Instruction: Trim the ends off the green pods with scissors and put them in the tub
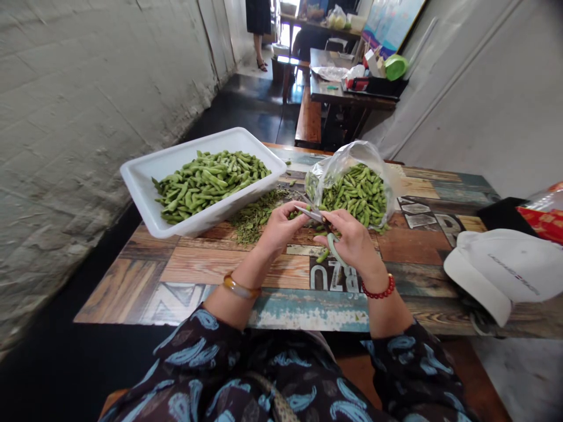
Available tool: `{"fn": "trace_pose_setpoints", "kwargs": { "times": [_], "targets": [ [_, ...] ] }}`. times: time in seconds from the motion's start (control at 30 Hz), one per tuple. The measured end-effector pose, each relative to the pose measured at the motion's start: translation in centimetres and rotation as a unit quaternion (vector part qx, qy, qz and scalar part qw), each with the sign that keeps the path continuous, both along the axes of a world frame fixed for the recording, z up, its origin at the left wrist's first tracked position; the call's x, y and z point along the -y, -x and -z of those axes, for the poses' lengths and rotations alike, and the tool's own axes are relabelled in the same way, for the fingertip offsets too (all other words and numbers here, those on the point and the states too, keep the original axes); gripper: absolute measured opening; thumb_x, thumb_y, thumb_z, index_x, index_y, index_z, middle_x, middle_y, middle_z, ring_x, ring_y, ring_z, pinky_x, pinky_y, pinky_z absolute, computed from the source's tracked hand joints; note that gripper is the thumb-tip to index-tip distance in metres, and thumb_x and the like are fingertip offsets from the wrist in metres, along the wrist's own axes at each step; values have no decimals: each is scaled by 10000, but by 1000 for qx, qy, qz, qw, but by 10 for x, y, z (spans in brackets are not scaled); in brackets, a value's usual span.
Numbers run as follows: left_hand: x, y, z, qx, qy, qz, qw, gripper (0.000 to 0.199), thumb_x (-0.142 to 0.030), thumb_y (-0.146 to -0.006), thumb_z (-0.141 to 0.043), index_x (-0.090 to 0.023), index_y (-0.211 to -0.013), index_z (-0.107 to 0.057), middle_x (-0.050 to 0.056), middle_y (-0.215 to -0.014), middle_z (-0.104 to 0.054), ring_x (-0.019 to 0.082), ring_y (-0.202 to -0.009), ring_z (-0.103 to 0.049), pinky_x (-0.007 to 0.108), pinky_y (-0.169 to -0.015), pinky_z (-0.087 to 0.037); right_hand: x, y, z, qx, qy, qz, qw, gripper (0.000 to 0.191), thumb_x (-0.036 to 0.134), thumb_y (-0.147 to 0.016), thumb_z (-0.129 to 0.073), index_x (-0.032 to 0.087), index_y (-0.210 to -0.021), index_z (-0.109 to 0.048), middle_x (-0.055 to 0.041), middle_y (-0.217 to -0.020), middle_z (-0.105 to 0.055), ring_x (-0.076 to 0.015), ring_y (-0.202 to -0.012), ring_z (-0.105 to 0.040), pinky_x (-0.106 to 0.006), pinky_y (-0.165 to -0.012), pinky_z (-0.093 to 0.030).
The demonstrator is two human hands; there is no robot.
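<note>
My right hand (352, 237) is closed on a pair of scissors (336, 251) with pale green handles. The blades point left, toward the fingertips of my left hand (281, 225). My left hand is pinched shut on an edamame pod (292, 215), mostly hidden by the fingers. Just beyond my hands, a clear plastic bag (341, 153) lies with its mouth toward me, full of edamame pods (363, 190). To the left, a white plastic tub (147, 212) holds a heap of pods (211, 180). Trimmed green scraps (253, 220) lie between tub and hands.
The patchwork wooden table (220, 266) carries a loose pod (322, 256) near my hands and a white cap (505, 269) at the right. A red package (543, 217) sits behind the cap. Farther off are another table (325, 58), a bench (309, 117) and a standing person (258, 20).
</note>
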State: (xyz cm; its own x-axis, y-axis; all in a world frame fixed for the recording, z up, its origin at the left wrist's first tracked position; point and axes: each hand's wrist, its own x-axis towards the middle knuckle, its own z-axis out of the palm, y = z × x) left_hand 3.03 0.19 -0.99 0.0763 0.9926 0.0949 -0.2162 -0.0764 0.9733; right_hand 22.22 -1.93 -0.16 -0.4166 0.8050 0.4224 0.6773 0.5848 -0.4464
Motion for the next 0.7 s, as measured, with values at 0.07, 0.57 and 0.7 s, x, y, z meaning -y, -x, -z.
{"fn": "trace_pose_setpoints", "kwargs": {
  "times": [0.07,0.57,0.7],
  "targets": [
    [0,-1,2,4,-10,0,1000,251,-310,-701,-789,-175,-903,-731,22,-902,-711,149,-843,-624,263,-816,-488,0,1,0,-3,-1,5,1000,480,322,-858,-695,227,-1313,-572,-98,-1074,-642,-255,-937,-637,-395,-824,-559],
    [-1,0,4,-25,-47,17,998,166,-314,-774,-724,-158,-818,-688,8,-831,-653,141,-818,-574,270,-835,-457,-5,2,13,-38,-17,-22,999,441,385,-878,-670,206,-1272,-582,-93,-1024,-640,-221,-836,-622,-343,-738,-541],
    [-2,2,4,-69,-57,1,996,155,-309,-772,-716,-159,-797,-686,7,-807,-645,146,-807,-562,269,-802,-446,-5,2,12,-35,-17,-29,999,425,381,-883,-666,187,-1254,-593,-95,-989,-640,-229,-855,-634,-336,-735,-536]
  ]
}}
